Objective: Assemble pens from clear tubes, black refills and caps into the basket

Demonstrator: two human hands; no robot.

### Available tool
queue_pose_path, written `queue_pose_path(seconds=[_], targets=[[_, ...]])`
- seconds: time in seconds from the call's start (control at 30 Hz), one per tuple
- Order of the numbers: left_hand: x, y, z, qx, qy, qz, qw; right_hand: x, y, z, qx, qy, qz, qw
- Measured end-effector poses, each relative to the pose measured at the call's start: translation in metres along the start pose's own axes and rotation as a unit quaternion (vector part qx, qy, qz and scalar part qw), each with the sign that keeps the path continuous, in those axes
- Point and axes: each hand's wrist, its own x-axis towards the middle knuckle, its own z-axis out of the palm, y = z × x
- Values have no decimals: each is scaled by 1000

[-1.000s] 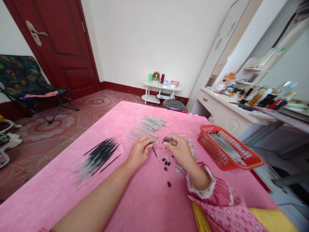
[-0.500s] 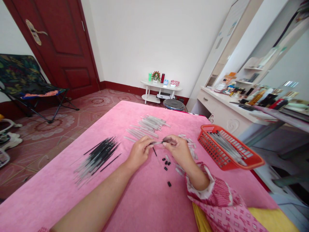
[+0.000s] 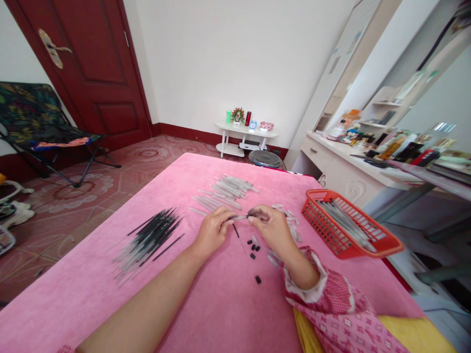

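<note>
Over the middle of the pink cloth, my left hand (image 3: 213, 230) is closed on a translucent pen barrel (image 3: 240, 217). My right hand (image 3: 272, 228) pinches a small black plug (image 3: 248, 215) against the barrel's right end; how far it sits in the tube is too small to tell. Below the hands lie several loose black plugs (image 3: 253, 248) and a thin dark stick (image 3: 236, 231). Clear short caps (image 3: 292, 220) are scattered beside and behind my right hand. Beyond my left hand rests a pile of translucent barrels (image 3: 233, 187).
Thin black-and-clear pen refills (image 3: 152, 240) lie heaped on the left of the pink cloth (image 3: 221, 304). An orange basket (image 3: 342, 251) with long grey pens stands at the right. Further off are a folding chair (image 3: 44, 122), a white side table (image 3: 245, 130) and a crowded dresser (image 3: 353, 176).
</note>
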Motion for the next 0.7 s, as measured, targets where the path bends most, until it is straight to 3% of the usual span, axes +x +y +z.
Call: queue_pose_path(seconds=[0.7], targets=[[0, 3, 1, 2, 0, 4, 1000, -3, 8, 3, -38, -22, -9, 999]])
